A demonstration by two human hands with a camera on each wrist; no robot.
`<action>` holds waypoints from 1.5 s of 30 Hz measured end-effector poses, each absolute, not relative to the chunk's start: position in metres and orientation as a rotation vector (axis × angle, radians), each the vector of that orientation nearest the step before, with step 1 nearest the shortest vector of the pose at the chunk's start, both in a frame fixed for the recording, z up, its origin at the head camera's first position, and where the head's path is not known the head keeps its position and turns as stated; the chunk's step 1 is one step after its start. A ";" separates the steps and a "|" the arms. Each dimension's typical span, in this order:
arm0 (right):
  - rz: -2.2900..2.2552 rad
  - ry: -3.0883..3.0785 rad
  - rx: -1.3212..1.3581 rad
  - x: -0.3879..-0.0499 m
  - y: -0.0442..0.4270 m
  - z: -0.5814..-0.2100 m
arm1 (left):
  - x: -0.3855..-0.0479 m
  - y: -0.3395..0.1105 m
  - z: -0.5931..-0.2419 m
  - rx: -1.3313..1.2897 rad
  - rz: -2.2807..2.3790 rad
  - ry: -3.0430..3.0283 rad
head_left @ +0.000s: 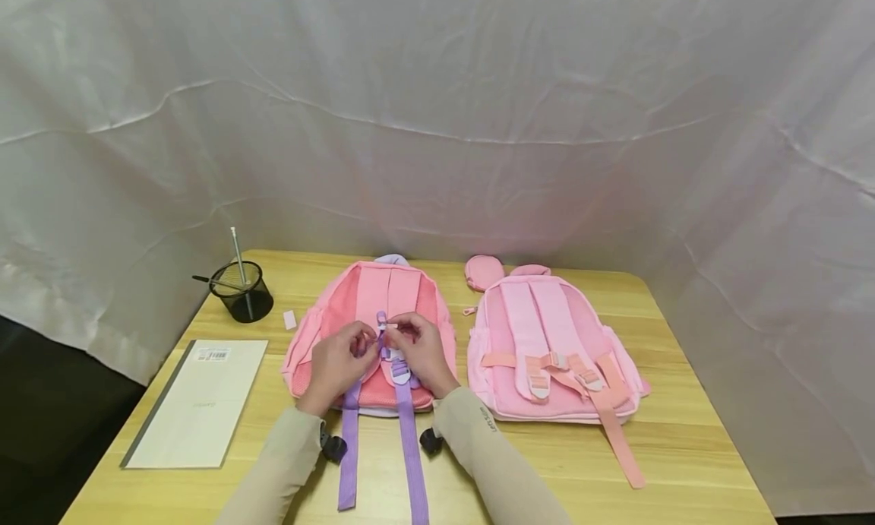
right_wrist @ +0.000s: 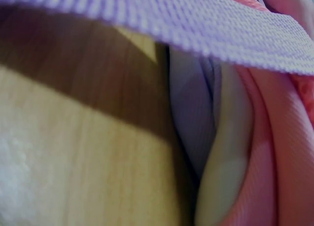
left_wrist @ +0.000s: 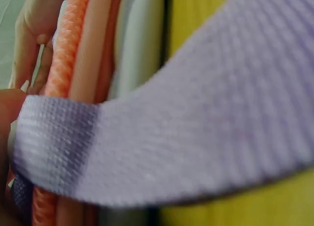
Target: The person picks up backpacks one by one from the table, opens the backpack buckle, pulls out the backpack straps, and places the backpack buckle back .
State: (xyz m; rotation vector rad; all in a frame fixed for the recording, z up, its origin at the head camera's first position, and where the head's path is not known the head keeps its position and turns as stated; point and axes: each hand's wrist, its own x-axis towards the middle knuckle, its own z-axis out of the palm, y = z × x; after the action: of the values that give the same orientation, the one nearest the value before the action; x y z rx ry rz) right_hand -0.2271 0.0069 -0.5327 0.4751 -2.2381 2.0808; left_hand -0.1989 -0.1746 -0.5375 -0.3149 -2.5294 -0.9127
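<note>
One short purple strap [head_left: 381,318] was pinched between the narrowed fingertips of the left hand [head_left: 342,359] and the right hand [head_left: 425,350], over the middle of a coral backpack [head_left: 386,286]. That backpack lay straps-up on a wooden table [head_left: 683,441], between a pale notebook [head_left: 198,403] and a pink backpack [head_left: 529,320], while two purple webbing tails [head_left: 413,460] trailed past its near edge

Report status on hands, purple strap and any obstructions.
Left hand and right hand pinching purple strap over coral backpack. Purple webbing tails trail toward person. Nothing seen blocking; pink backpack lies apart, to the right.
</note>
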 end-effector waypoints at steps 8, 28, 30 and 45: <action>2.068 -2.248 0.456 -0.231 0.007 -0.542 | -0.202 -0.170 -0.533 -0.346 -0.863 -2.469; 2.072 -2.210 0.435 -0.231 0.003 -0.542 | -0.202 -0.171 -0.546 -0.318 -1.100 -2.452; 2.070 -2.217 0.428 -0.231 0.003 -0.543 | -0.202 -0.172 -0.546 -0.316 -1.109 -2.456; 2.070 -2.167 0.435 -0.231 0.006 -0.543 | -0.202 -0.171 -0.546 -0.295 -1.144 -2.477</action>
State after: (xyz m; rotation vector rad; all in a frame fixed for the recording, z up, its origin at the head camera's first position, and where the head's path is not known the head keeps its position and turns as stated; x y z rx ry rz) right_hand -0.2312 0.0058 -0.5433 0.4347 -2.1667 2.0704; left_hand -0.2016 -0.1706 -0.5456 -0.2947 -2.4770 -1.1435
